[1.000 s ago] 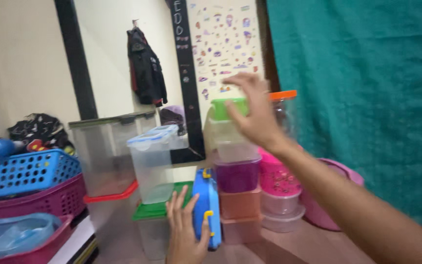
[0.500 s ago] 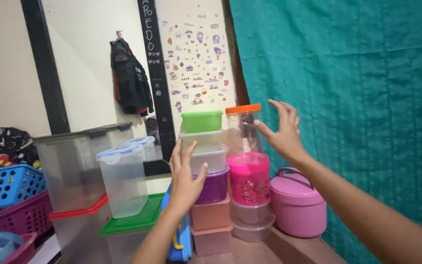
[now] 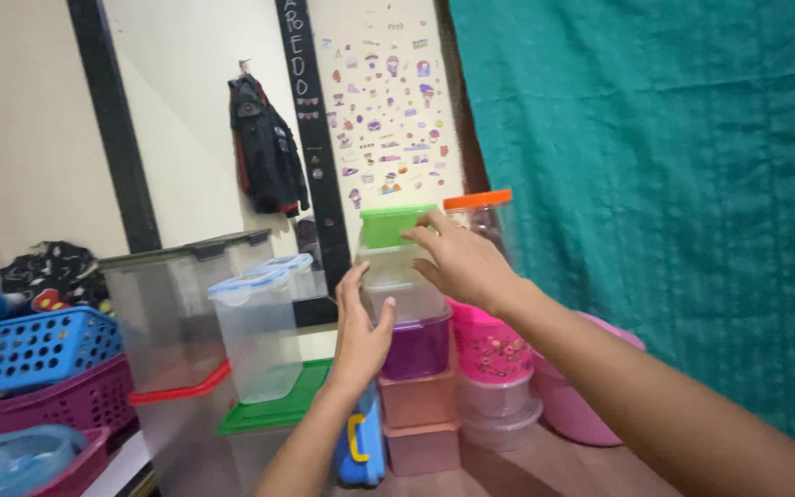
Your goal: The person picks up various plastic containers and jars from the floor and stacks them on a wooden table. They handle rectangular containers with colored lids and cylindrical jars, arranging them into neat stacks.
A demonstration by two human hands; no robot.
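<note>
head view: upright container stack (image 3: 409, 317); left hand (image 3: 361, 336) flat against it, right hand (image 3: 460, 262) cupping top

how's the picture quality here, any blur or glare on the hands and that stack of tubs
Head view: dim, warm indoor light, overall soft; the right hand on the green container is slightly motion-blurred, the left hand against the purple container a little sharper; no strong glare, only faint sheen on the clear lidded box; the teal curtain looks grainy.

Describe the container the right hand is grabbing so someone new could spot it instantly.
Start at the green curtain, then go left to the stack of boxes in front of the stickered wall. The green box tops that stack, under the right hand; it is the stack's only green piece.
</note>
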